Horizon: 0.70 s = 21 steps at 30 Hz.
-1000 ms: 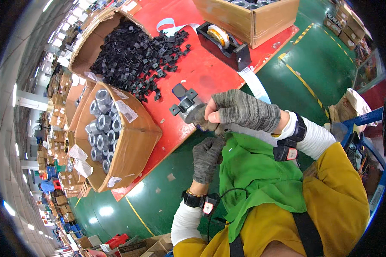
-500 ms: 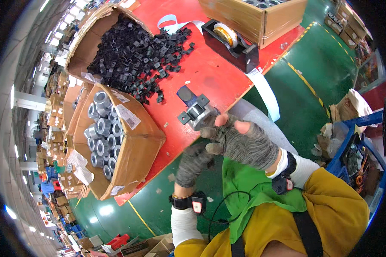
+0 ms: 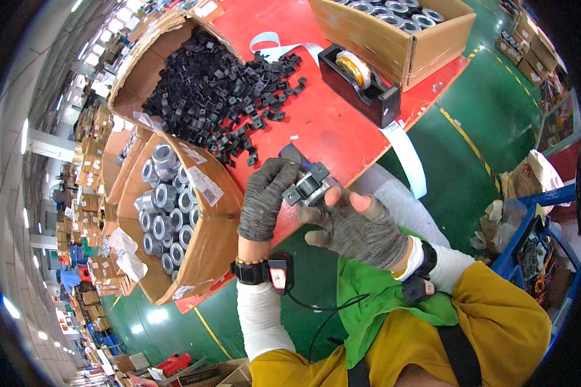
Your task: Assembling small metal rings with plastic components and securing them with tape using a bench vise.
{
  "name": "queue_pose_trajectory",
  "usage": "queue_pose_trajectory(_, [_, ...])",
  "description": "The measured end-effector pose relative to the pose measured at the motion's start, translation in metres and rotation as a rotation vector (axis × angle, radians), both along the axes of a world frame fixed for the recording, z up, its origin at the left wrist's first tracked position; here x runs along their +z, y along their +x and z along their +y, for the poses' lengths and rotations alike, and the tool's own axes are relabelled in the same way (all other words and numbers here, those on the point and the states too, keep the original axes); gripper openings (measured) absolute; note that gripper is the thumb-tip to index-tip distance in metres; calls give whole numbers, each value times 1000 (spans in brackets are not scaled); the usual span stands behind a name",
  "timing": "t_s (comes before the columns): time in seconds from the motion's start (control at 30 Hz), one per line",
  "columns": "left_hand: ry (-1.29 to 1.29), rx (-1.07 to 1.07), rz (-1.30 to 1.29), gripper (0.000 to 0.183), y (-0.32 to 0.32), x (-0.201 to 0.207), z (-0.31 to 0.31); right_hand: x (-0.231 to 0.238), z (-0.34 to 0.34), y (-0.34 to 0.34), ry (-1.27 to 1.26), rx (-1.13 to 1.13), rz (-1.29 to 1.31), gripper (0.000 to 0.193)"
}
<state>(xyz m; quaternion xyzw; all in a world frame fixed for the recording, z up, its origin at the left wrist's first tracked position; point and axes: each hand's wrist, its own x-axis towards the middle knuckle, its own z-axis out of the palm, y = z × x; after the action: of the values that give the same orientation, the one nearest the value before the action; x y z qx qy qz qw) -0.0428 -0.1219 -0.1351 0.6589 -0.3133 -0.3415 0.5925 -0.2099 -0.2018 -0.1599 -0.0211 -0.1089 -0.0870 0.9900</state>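
Observation:
A black bracket with two holed tabs lies over a grey metal ring near the table edge. Beside them a blue piece shows in part behind my left fingers. My left hand, in a grey knitted glove, is curled against the left side of the bracket and blue piece; what its fingertips grip is hidden. On the right, my right hand has its fingers spread, two of them bare-tipped, with the nearest tips against or close beside the ring.
Loose black brackets spill from a tipped carton onto the red table. An open carton of metal rings stands at left, another carton of rings at the back. A black tape dispenser trails a pale strip.
My left hand has come up from below the table edge to the bracket's left side. My right hand stays by the ring, its fingers spread wider. The whole view has shifted slightly.

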Motion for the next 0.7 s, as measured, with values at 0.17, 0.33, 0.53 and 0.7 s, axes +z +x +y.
queue_pose_trajectory(0.17, [-58,37,62,13,19,1,1,21,-35,-38,-692,4,367,26])
queue_pose_trajectory(0.33, [-150,43,132,13,25,20,-2,24,-100,-7,-1215,-258,530,31])
queue_pose_trajectory(0.53, [-121,48,87,14,32,24,4,31,-119,67,-1494,-86,369,38])
queue_pose_trajectory(0.7, [61,-107,-100,28,17,27,12,30,-132,72,-1699,-179,353,38])
